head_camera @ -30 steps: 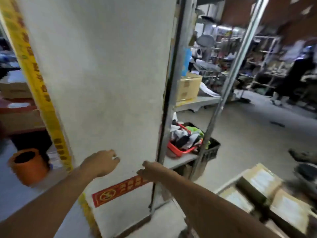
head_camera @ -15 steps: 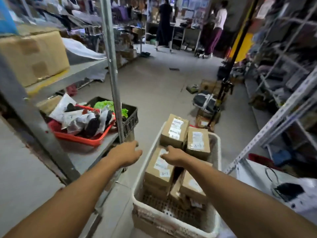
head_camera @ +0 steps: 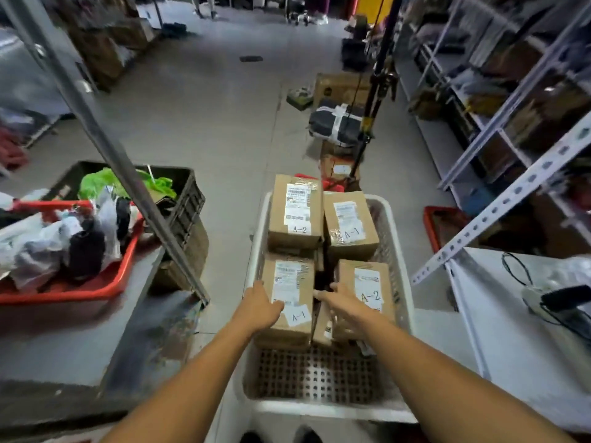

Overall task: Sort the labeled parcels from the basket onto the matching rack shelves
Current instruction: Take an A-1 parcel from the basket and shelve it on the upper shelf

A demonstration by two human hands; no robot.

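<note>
I see my left hand point(head_camera: 259, 306) resting on the near-left A-1 parcel point(head_camera: 289, 295) in the white basket point(head_camera: 323, 407). My right hand point(head_camera: 343, 303) lies, fingers extended, beside it on the A-2 parcel point(head_camera: 367, 290); neither hand has closed a grip.

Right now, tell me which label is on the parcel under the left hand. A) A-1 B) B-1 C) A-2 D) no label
A: the left hand rests on the near-left parcel in the white basket, whose handwritten sticker reads A-1.
</note>
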